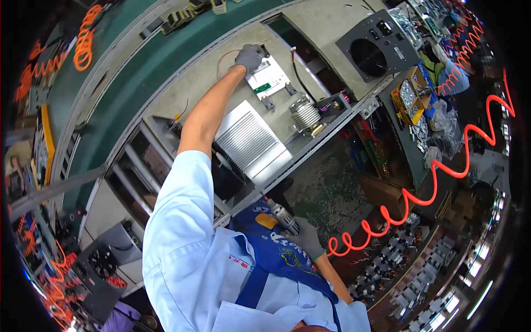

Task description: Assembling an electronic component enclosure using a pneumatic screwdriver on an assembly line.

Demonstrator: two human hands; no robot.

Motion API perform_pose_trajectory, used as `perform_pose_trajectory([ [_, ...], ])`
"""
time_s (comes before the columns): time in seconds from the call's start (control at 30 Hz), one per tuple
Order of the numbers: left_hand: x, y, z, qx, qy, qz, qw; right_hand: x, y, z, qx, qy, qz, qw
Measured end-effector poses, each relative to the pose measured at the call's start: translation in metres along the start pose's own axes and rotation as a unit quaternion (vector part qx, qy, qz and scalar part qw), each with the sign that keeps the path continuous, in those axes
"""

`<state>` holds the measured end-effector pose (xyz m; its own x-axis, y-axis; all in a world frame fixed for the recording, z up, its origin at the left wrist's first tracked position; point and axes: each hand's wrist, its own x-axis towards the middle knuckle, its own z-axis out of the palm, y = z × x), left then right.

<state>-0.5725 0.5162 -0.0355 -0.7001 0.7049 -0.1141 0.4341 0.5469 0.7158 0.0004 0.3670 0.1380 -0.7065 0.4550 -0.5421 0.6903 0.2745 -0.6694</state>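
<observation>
My left hand [249, 58], in a grey glove, reaches far across the bench. Its fingers are bent round the far corner of a flat silver-white metal panel [267, 76], beside a small black part. A strip of green circuit board [262, 87] shows on the panel, and black brackets [267, 102] are at its near edge. Close to my body, my gloved right hand [307, 238] is wrapped round a silver cylindrical power screwdriver [283, 216]. Between my arm and the bench's near edge lies a large silver finned heat sink [251, 141].
A ribbed silver cylinder [305, 115] stands near the bench's front edge. A black panel with a round hole [376, 50] lies at the far right. An orange coiled hose [406, 196] hangs on the right. A green conveyor belt [124, 94] runs behind the bench.
</observation>
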Motion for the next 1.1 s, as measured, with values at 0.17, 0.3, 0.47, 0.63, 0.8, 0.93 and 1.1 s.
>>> perform_pose_trajectory([
  [0.17,0.059,-0.009,0.034,0.009,0.025,0.031,0.999,-0.001,-0.021,-0.009,-0.008,-0.033,0.082,0.996],
  [0.3,0.083,-0.015,0.048,-0.06,-0.097,-0.015,0.993,0.002,-0.028,-0.016,-0.033,-0.057,0.107,0.992],
  [0.47,0.082,-0.013,0.046,0.048,-0.066,0.016,0.997,0.0,-0.026,-0.017,-0.055,-0.076,0.102,0.99],
  [0.63,0.062,-0.015,0.009,0.072,-0.008,-0.008,0.997,0.006,-0.031,-0.019,-0.016,-0.062,0.096,0.993],
  [0.8,0.032,0.018,-0.083,0.09,0.116,-0.017,0.989,0.001,-0.02,-0.01,0.006,-0.055,0.08,0.995],
  [0.93,-0.025,0.065,-0.161,-0.029,0.137,-0.05,0.989,0.005,-0.02,-0.01,0.009,-0.058,0.055,0.997],
  [1.1,-0.107,0.068,-0.175,-0.144,0.033,0.085,0.985,0.008,-0.016,-0.007,0.002,-0.05,0.05,0.997],
])
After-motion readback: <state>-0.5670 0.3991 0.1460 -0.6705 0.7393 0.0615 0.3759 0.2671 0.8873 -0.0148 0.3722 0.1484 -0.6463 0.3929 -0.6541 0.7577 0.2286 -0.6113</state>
